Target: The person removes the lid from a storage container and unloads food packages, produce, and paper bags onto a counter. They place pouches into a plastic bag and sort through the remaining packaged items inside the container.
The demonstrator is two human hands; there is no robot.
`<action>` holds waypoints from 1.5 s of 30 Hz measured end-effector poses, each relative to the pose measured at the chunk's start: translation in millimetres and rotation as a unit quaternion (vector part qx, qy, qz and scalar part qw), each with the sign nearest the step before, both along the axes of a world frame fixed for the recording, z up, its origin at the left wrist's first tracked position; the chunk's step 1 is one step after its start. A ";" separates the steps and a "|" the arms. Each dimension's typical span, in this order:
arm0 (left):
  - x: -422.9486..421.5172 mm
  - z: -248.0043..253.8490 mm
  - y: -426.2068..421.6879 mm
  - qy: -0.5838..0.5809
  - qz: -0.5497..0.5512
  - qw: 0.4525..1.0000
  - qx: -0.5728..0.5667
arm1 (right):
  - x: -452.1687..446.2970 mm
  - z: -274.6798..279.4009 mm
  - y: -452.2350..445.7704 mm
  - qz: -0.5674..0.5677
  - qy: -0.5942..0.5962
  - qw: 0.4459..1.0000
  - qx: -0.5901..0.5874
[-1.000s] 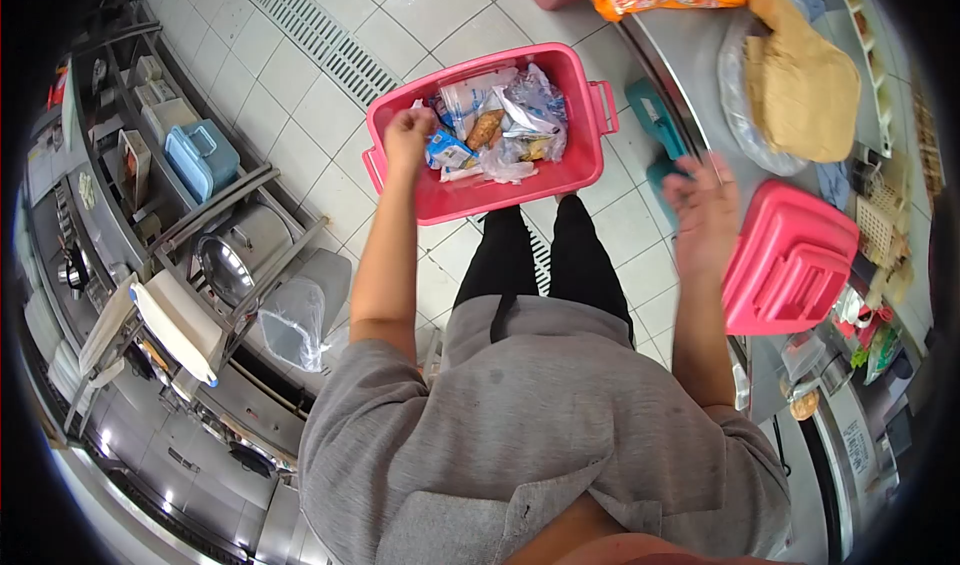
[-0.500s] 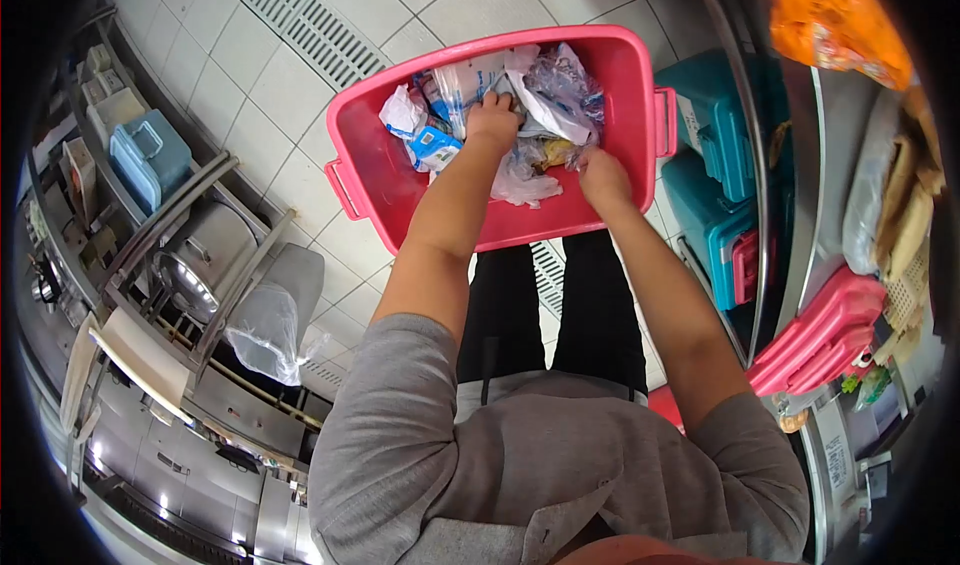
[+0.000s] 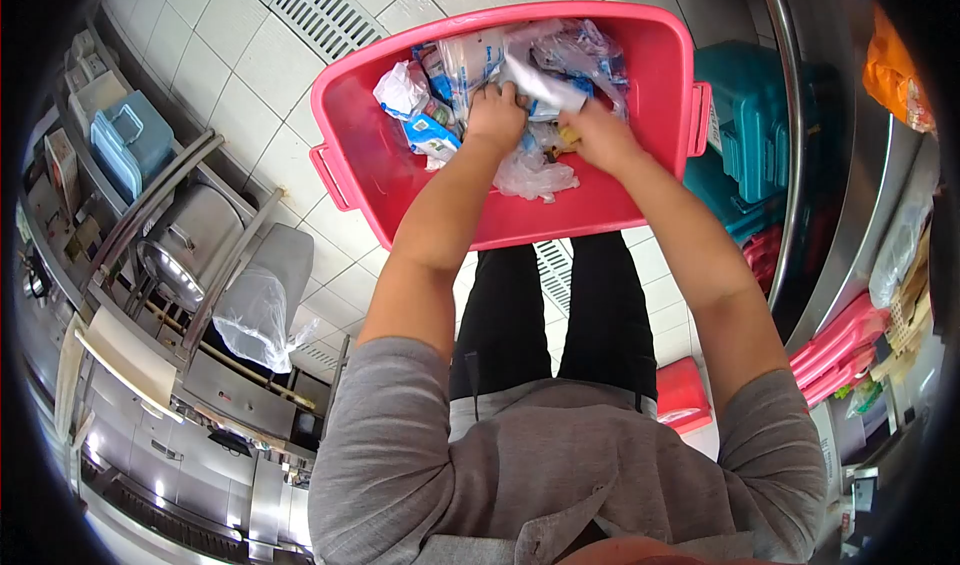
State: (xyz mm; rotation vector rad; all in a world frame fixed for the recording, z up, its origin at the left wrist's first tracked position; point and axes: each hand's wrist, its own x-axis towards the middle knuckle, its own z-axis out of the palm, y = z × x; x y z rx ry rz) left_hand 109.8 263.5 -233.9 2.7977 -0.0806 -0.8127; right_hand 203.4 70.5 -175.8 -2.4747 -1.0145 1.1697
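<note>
A pink plastic tub (image 3: 405, 200) with side handles holds a heap of crumpled wrappers and bags. My left hand (image 3: 497, 117) lies over the left-middle of the heap, its fingers curled onto a printed clear plastic bag (image 3: 468, 65). To the right, my right hand (image 3: 603, 140) is closed at the heap, its fingertips beside a white sheet (image 3: 545, 87) and a small yellow piece (image 3: 568, 135). What those fingers grip is hidden. A crumpled clear bag (image 3: 535, 173) lies below, between the hands. A blue-and-white packet (image 3: 430, 137) rests left of my left hand.
Teal lidded boxes (image 3: 755, 165) stand right of the tub behind a metal rail (image 3: 790, 145). A grey bin (image 3: 285, 265) with a clear liner, a metal pot (image 3: 195, 245) and a light-blue box (image 3: 140, 150) are at left. A floor drain grate (image 3: 310, 10) crosses the tiles.
My right hand has moved up and inward over the heap. The white sheet has shifted and is blurred. The tub appears slightly higher and larger in view.
</note>
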 end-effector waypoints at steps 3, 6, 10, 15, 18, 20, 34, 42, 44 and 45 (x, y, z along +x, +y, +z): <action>-15.4 24.8 5.4 -0.013 -0.003 1.000 0.027 | -23.9 -8.5 9.6 0.099 0.027 0.993 -0.053; -29.4 61.6 17.5 -0.127 0.088 0.985 -0.076 | -58.5 -80.7 2.8 0.246 -0.145 0.949 -0.135; -34.0 114.1 39.0 -0.150 0.177 0.966 -0.116 | -51.4 -79.0 2.3 0.348 -0.255 0.896 -0.102; -54.0 106.8 45.5 -0.153 0.278 0.943 -0.103 | -40.2 -37.9 3.8 0.307 -0.168 0.933 -0.086; -65.6 92.5 50.6 -0.142 0.337 0.925 -0.099 | -23.1 51.8 11.1 0.236 -0.143 0.957 -0.089; -75.4 79.6 58.4 -0.145 0.331 0.925 -0.116 | -16.8 99.7 -4.6 0.029 -0.107 0.992 0.052; -67.7 63.0 58.0 -0.115 0.280 0.942 -0.143 | 14.8 64.6 -217.2 -0.697 -0.004 0.462 0.548; -61.3 69.5 52.8 -0.096 0.306 0.936 -0.145 | -1.8 22.5 -269.8 -0.732 -0.072 0.455 0.502; -63.3 68.2 52.6 -0.100 0.304 0.937 -0.143 | -6.5 23.2 -290.7 -0.727 -0.034 0.421 0.541; -64.1 66.9 53.7 -0.099 0.301 0.938 -0.143 | 0.5 29.2 -299.7 -0.673 0.016 0.424 0.606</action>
